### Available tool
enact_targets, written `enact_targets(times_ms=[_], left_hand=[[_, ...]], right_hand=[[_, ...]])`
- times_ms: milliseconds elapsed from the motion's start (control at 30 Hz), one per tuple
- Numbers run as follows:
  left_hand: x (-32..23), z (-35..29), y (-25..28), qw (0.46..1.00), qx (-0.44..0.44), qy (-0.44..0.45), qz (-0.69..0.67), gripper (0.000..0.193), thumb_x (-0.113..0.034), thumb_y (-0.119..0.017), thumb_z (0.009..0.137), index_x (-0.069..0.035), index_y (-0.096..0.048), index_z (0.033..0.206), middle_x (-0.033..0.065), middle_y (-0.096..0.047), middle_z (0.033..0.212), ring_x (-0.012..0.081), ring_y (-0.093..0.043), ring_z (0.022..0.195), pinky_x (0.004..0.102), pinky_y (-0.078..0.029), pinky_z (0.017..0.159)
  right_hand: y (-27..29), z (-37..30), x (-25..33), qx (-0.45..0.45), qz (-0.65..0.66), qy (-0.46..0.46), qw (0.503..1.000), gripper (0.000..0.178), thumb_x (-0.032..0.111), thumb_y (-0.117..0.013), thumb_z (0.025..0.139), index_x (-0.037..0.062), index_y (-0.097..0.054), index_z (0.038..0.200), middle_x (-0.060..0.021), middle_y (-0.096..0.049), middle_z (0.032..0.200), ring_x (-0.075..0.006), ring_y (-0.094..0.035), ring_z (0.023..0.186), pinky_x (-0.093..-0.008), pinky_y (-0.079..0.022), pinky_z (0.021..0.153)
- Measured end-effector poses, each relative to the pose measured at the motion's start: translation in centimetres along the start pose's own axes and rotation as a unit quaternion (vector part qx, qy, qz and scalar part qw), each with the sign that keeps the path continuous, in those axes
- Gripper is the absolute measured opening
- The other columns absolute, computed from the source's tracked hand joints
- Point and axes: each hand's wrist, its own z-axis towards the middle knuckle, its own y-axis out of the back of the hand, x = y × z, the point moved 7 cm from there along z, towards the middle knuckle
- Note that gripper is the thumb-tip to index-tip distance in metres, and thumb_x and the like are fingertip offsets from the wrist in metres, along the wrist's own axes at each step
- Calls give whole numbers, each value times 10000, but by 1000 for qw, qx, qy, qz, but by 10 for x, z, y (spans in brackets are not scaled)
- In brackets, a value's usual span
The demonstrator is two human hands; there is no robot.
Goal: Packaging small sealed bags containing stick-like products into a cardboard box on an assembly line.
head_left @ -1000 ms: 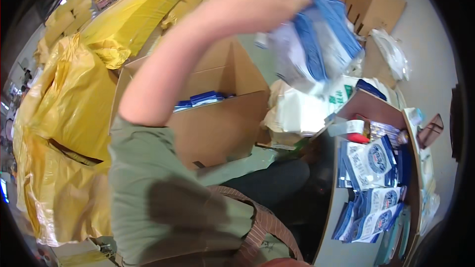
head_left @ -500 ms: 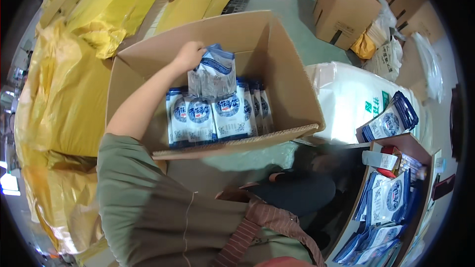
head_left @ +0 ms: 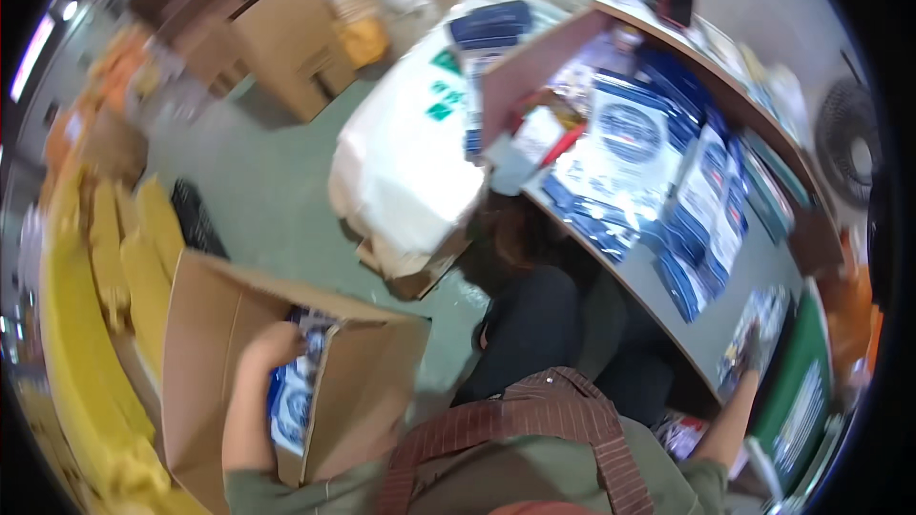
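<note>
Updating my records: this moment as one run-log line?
left hand: inside cardboard box, near blue-and-white pouches | right hand: at shiny packet on grey desk | more pouches: same desk

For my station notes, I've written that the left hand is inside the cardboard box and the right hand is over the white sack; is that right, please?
Not quite: the head view shows the right hand at the grey desktop; the left hand is inside the cardboard box.
</note>
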Motion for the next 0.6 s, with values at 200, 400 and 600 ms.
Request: enact_targets(times_ms=[200, 400, 600], left_hand=[[-214, -115, 237, 915, -372, -153, -22, 161, -97, -592, 859, 50, -634, 908, 175, -630, 732, 235, -652, 699, 348, -468, 603], [-482, 58, 276, 769, -480, -422, 33, 140, -103, -555, 846, -6, -633, 912, 191, -639, 926, 372, -617, 878, 447, -495, 763], [-557, 214, 298, 797, -579, -170, 0, 118, -29, -562, 794, 21, -631, 875, 215, -624, 981, 389, -626, 905, 468, -514, 789]], right_hand=[[-3, -77, 53, -83, -379, -85, 918, 914, 636, -522, 835, 4, -271, 1447, -278, -382, 1408, -377, -371, 1318, -384, -282, 1100], [-59, -103, 135, -46, -320, 55, 945, 840, 516, -599, 838, -37, -322, 1406, -272, -420, 1373, -404, -400, 1270, -411, -299, 1090], [-62, -113, 142, -100, -221, 153, 958, 755, 331, -636, 842, -42, -313, 1413, -268, -408, 1383, -404, -393, 1277, -440, -299, 1084]])
